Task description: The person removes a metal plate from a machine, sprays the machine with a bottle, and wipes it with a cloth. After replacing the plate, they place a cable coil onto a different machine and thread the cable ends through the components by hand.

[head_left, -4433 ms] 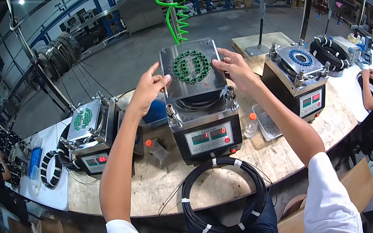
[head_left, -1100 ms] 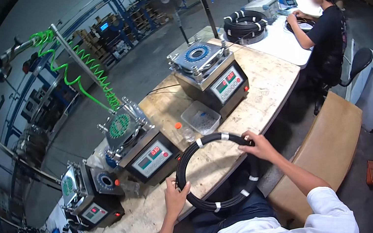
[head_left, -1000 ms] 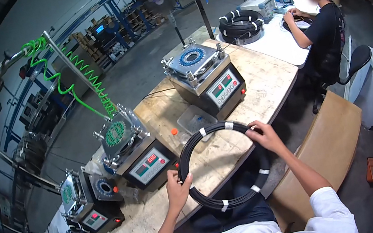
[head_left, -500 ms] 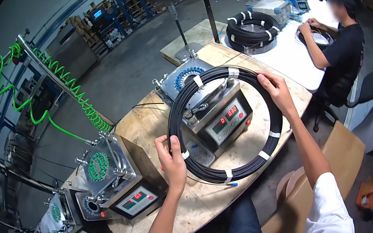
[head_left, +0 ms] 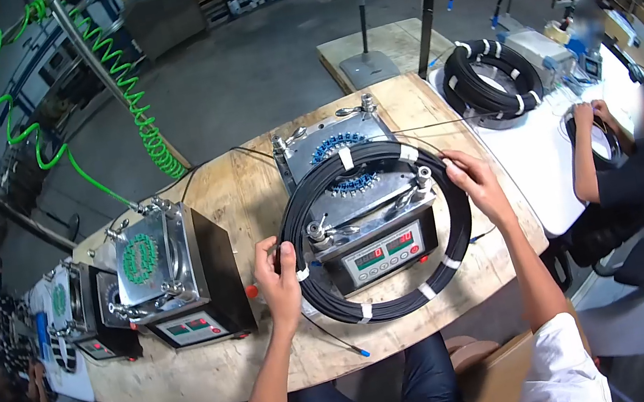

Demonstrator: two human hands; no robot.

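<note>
A coil of black cable [head_left: 454, 216], bound with white tape, is held up between my two hands over the wooden bench. My left hand [head_left: 278, 282] grips its left side, thumb on top. On the upper right side, my right hand [head_left: 474, 183] has its fingers closed round the coil. A loose cable end with a blue tip [head_left: 364, 353] hangs at the lower left of the coil. Through and behind the ring shows a metal machine [head_left: 387, 254] with a red digital display and a circle of blue pieces on its top plate.
Another machine with green pieces [head_left: 141, 259] stands left on the wooden bench [head_left: 240, 370], with more machines beyond. A green coiled hose [head_left: 146, 129] hangs above. At right, more black coils [head_left: 490, 77] lie on a white table [head_left: 531, 190], where a person [head_left: 636, 176] sits.
The view has turned, so the bench and machines appear shifted. The coil is still in both hands and sits slightly further left and lower in view, over the machine.
</note>
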